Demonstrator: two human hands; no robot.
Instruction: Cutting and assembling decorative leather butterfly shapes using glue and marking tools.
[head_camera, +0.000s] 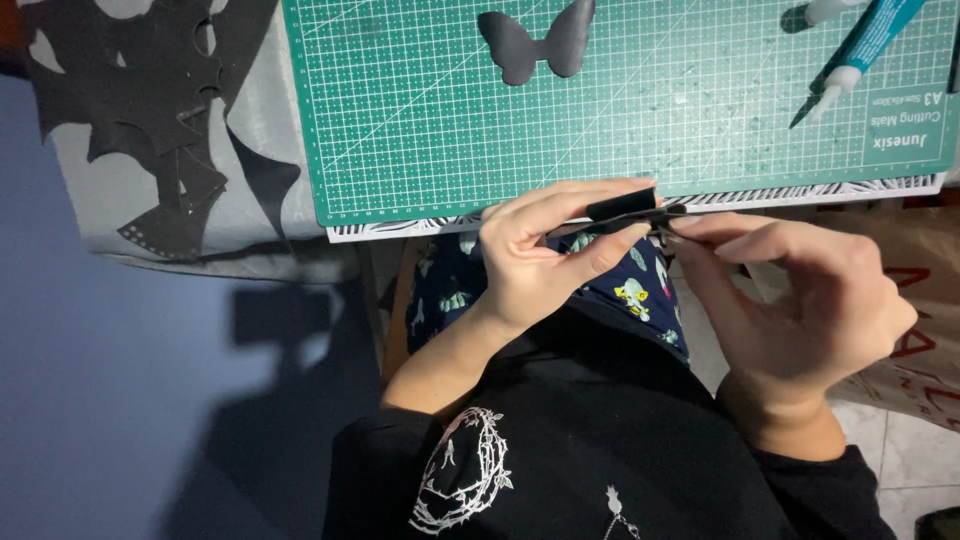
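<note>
On the far left of the worktop (270, 150) lies the black sheet (150, 110) with shapes already cut out of it, pushed off the green cutting mat (420, 150) so the grid stays usable. A black butterfly cutout (540, 42) rests flat on the mat, well apart from your hands. Your left hand (545, 265) sits just below the mat's near edge, wrist bent up, thumb and fingers (590, 200) pinching a small black strip (625, 208) from above and below, likely to keep it flat. Your right hand (800, 300) meets it from the other side, fingertips closed on the strip's end. The glue tube (865, 45) lies at the mat's far right corner, tip pointing inward.
</note>
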